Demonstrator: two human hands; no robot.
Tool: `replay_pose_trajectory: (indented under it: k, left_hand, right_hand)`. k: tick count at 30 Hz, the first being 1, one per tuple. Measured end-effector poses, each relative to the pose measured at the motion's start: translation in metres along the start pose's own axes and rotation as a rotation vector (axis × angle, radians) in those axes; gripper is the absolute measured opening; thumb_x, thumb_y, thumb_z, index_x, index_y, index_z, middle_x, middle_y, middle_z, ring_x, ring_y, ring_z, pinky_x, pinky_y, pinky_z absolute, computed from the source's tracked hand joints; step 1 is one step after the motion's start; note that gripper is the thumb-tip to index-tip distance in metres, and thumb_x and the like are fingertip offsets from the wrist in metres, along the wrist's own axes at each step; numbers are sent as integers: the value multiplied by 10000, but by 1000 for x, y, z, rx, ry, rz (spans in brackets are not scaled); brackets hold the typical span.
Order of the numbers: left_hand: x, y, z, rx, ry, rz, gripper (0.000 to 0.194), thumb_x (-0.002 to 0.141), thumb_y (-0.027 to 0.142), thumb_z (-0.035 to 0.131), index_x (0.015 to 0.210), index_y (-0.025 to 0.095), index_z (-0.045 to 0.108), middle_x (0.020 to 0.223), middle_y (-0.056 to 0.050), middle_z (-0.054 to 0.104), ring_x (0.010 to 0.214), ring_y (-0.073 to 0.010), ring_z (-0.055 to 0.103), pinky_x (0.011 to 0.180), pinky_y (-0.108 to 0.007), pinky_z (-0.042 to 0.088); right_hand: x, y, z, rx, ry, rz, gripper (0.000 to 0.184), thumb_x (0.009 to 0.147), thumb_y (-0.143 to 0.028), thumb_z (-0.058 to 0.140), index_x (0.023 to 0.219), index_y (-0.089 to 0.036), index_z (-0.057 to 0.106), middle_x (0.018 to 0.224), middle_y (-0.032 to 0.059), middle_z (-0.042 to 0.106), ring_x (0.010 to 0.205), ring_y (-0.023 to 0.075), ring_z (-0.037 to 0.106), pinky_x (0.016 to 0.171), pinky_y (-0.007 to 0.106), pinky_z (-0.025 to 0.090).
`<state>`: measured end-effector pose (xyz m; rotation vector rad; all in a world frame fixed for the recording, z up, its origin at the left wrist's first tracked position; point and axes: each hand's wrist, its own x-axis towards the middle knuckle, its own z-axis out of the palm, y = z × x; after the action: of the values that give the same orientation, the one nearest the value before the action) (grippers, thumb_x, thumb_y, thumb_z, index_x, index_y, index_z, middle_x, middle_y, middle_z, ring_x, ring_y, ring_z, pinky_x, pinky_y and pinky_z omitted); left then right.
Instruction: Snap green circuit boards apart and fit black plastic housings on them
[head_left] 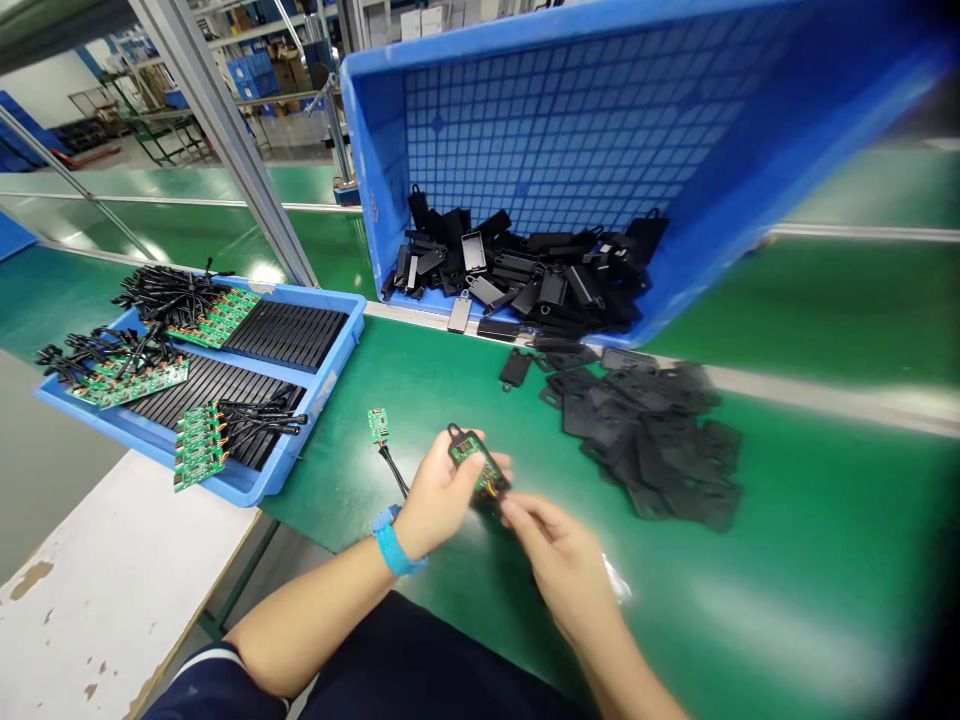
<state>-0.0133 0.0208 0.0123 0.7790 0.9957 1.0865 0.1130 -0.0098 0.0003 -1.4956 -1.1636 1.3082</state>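
Observation:
My left hand (442,492), with a blue wrist strap (396,540), is closed round a small black plastic case (455,432) that has a loop at its top. Inside the case lies a green circuit board (471,452), and my left thumb rests on it. At the lower end of the case, by the coloured wires (493,488), the fingers of my right hand (559,545) pinch together. What lies between those fingertips is too small to make out. Left of my hands, a loose circuit board (378,425) with black cables (391,468) lies on the green table.
A tilted blue crate (373,190) full of black cases (517,275) stands at the back. Flat black covers (652,440) are heaped on the right of the green table (810,580). At left, a blue tray (319,395) holds circuit boards, cables and rows of black parts.

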Motion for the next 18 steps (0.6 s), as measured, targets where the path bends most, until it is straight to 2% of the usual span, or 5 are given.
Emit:
replay_pose_trajectory:
  k: [8,10,13,15,18]
  left_hand:
    - [-14,-3,7,184,105,196,245,825,286,479,1041,171,467,979,-94,639,907,-174,604,848,-337,446]
    - [-14,0,5,216,130,208,247,818,278,493,1042,177,473,985,-92,640,920,-173,600,851,-328,444]
    - [-6,10,-5,65,223,163,251,800,308,518,1007,184,450,934,-77,650,832,-171,628,768,-329,483]
    - [0,19,-15,-63,302,108,234,796,340,516,955,189,435,875,-57,653,749,-165,639,670,-313,506]
    - [3,28,-29,-146,335,33,244,804,387,478,958,213,402,779,-31,652,552,-128,608,481,-239,468]
  right_hand:
    - [0,4,13,28,74,18,251,715,-411,574,658,-168,590,575,10,566,554,142,519,539,239,426]
    - [6,3,17,-51,45,-42,252,754,-396,531,665,-166,585,569,13,577,536,140,525,515,234,423]
    - [27,-3,12,-381,-95,-256,269,818,-360,454,706,-181,619,581,4,607,525,130,549,511,223,432]
    - [52,-10,-1,-587,-110,-387,250,827,-339,453,761,-196,648,695,18,649,643,145,590,617,241,453]
    - [102,-21,-33,-728,106,-423,234,821,-300,462,855,-156,644,936,111,637,960,239,535,877,371,348]
